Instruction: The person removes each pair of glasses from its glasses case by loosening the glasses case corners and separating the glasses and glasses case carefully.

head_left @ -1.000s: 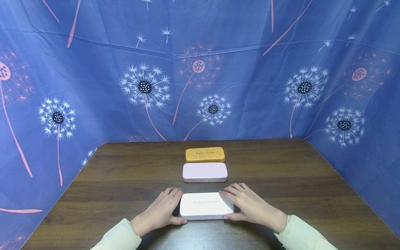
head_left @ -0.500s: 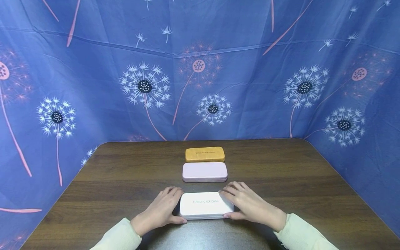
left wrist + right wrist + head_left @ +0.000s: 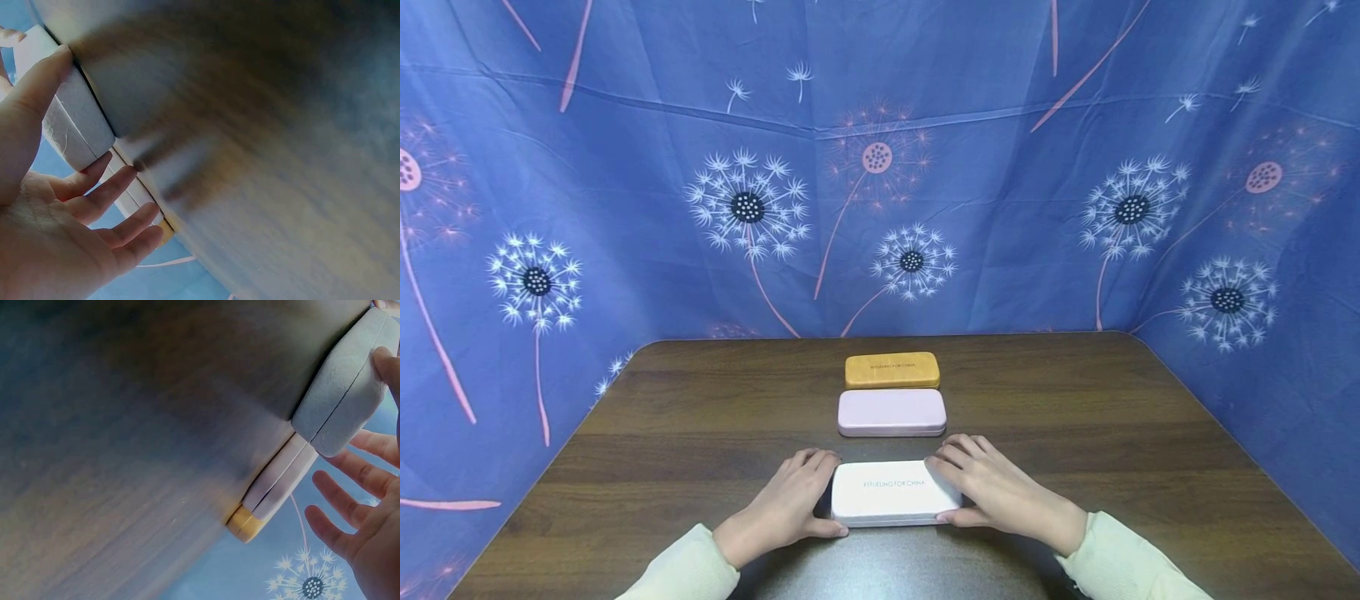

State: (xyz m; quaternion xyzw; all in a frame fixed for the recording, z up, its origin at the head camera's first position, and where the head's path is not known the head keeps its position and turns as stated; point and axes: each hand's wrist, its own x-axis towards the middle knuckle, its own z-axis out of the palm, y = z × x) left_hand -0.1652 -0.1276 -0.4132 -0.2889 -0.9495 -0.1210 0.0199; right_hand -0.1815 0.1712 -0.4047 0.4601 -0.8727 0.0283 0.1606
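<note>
The white case point(image 3: 891, 495) lay closed on the near part of the table point(image 3: 722, 442). The left hand point(image 3: 790, 498) pinched its left end between thumb and fingers; the right hand point(image 3: 996, 493) pinched its right end likewise. Beyond it, apart, lay the pink case point(image 3: 891, 412), with the yellow case point(image 3: 891, 372) just behind

Left hand point(image 3: 785, 506): thumb point(image 3: 42, 85) and fingers point(image 3: 103, 197) parted in a grip | right hand point(image 3: 1000, 496): same grip, mirrored | forearms point(image 3: 688, 565): angled inward
</note>
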